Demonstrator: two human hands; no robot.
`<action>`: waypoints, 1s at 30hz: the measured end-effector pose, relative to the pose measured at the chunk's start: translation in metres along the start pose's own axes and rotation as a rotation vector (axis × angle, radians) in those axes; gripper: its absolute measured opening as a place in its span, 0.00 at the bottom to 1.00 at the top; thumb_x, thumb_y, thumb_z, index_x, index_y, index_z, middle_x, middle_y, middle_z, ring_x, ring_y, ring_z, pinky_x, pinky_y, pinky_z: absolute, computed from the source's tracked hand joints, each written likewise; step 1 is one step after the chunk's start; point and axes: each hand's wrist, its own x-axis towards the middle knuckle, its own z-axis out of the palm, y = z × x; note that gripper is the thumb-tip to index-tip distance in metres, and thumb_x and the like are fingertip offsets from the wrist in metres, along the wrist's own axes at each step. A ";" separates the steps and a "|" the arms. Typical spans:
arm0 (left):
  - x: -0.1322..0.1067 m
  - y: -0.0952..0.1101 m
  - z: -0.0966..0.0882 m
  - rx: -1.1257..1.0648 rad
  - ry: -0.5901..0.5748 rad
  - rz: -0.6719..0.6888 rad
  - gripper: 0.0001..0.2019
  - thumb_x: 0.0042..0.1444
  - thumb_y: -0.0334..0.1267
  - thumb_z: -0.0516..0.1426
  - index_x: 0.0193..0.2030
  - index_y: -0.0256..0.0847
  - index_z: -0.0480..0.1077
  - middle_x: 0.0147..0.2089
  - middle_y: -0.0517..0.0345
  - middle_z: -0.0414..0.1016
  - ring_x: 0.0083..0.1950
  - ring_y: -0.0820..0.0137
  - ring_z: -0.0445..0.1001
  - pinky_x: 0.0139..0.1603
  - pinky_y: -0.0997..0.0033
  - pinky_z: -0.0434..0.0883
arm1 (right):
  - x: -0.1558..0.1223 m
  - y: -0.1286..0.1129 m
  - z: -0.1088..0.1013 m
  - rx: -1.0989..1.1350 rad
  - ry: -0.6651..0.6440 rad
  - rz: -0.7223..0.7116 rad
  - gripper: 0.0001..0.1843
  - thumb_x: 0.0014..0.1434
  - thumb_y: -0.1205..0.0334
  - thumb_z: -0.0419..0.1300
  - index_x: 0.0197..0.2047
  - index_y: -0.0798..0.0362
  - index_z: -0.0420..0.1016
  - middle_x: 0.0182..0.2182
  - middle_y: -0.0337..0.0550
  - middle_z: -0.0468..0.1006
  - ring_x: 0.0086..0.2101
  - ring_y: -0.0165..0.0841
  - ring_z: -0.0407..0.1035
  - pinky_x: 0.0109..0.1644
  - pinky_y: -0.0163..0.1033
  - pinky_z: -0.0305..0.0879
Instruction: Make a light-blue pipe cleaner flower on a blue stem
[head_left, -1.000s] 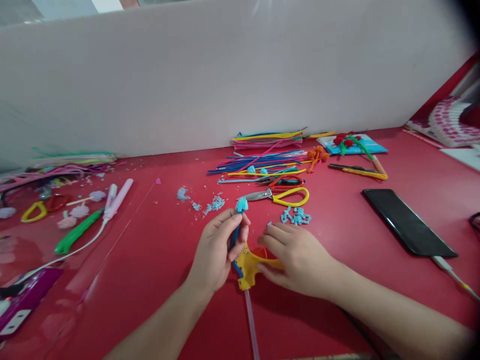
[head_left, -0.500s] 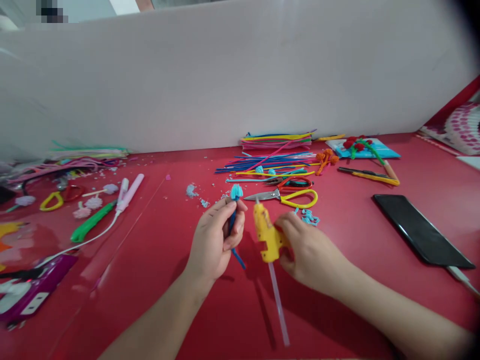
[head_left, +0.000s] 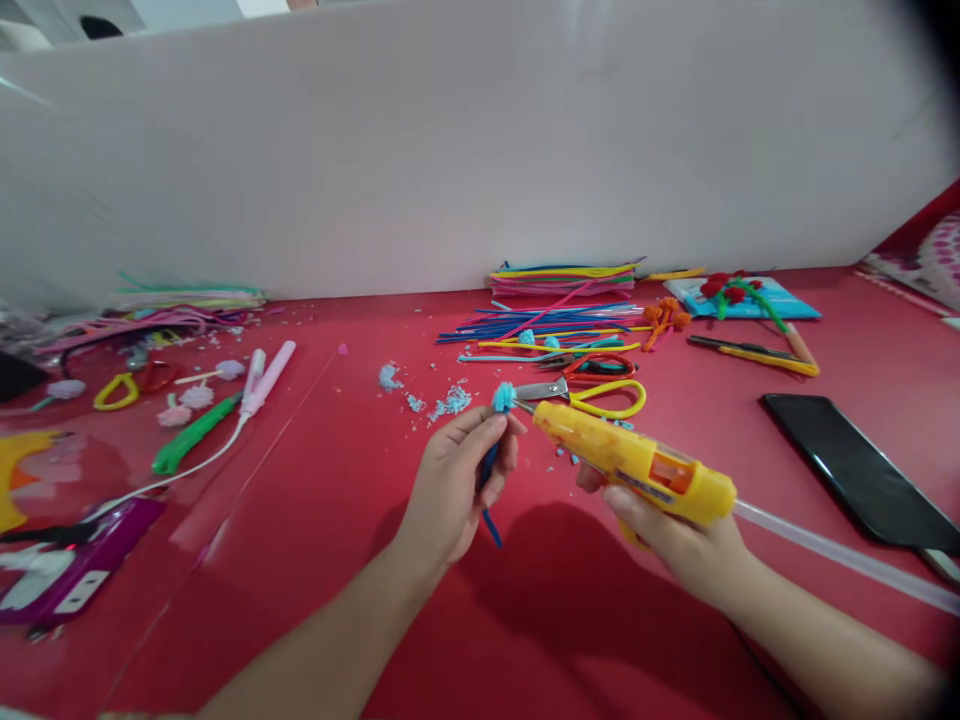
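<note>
One glue gun [head_left: 592,440] is gripped in the curled right hand [head_left: 686,545]; left of its nozzle [head_left: 524,406], one blue stem [head_left: 489,462] with one light-blue tuft [head_left: 504,396] is pinched in the curled left hand [head_left: 456,470]; beyond the gun, two light-blue balls [head_left: 527,338] are seen

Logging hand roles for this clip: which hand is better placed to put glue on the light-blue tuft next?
Probably the right hand: its grip is on the yellow glue gun, whose nozzle points at the light-blue tuft, touching or nearly so. The left hand holds the blue stem beneath the tuft.
</note>
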 end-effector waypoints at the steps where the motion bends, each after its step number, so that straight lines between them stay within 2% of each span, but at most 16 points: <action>1: 0.000 -0.001 0.000 0.004 0.000 -0.006 0.09 0.57 0.36 0.53 0.30 0.35 0.69 0.21 0.64 0.66 0.14 0.87 0.54 0.13 0.83 0.48 | -0.001 0.000 -0.001 0.017 -0.008 0.034 0.09 0.60 0.56 0.53 0.33 0.50 0.68 0.26 0.38 0.73 0.25 0.29 0.68 0.29 0.34 0.67; 4: 0.001 -0.004 0.002 -0.002 0.002 -0.023 0.09 0.57 0.36 0.52 0.30 0.35 0.70 0.21 0.64 0.66 0.13 0.87 0.54 0.13 0.83 0.48 | -0.004 0.003 0.000 0.064 0.012 0.119 0.10 0.58 0.53 0.55 0.31 0.49 0.69 0.26 0.39 0.72 0.26 0.31 0.68 0.30 0.35 0.67; 9: 0.000 -0.004 0.002 -0.031 -0.004 -0.045 0.09 0.57 0.37 0.52 0.32 0.35 0.71 0.21 0.63 0.67 0.13 0.87 0.54 0.13 0.83 0.48 | -0.006 0.005 0.003 0.085 0.083 0.215 0.11 0.56 0.50 0.57 0.33 0.49 0.69 0.26 0.39 0.72 0.25 0.32 0.67 0.26 0.35 0.65; 14: -0.001 -0.004 0.002 -0.031 -0.015 -0.032 0.09 0.58 0.36 0.52 0.32 0.35 0.71 0.21 0.64 0.66 0.13 0.87 0.53 0.13 0.83 0.48 | -0.004 0.003 0.003 0.136 -0.008 0.160 0.09 0.58 0.55 0.55 0.29 0.49 0.66 0.23 0.36 0.67 0.23 0.27 0.63 0.27 0.33 0.63; 30: -0.001 -0.002 0.004 -0.056 -0.011 -0.038 0.09 0.57 0.36 0.52 0.32 0.34 0.71 0.21 0.63 0.66 0.12 0.87 0.53 0.13 0.83 0.48 | 0.000 -0.003 0.005 0.170 0.040 0.193 0.08 0.56 0.58 0.57 0.28 0.50 0.65 0.22 0.33 0.64 0.17 0.23 0.54 0.19 0.31 0.55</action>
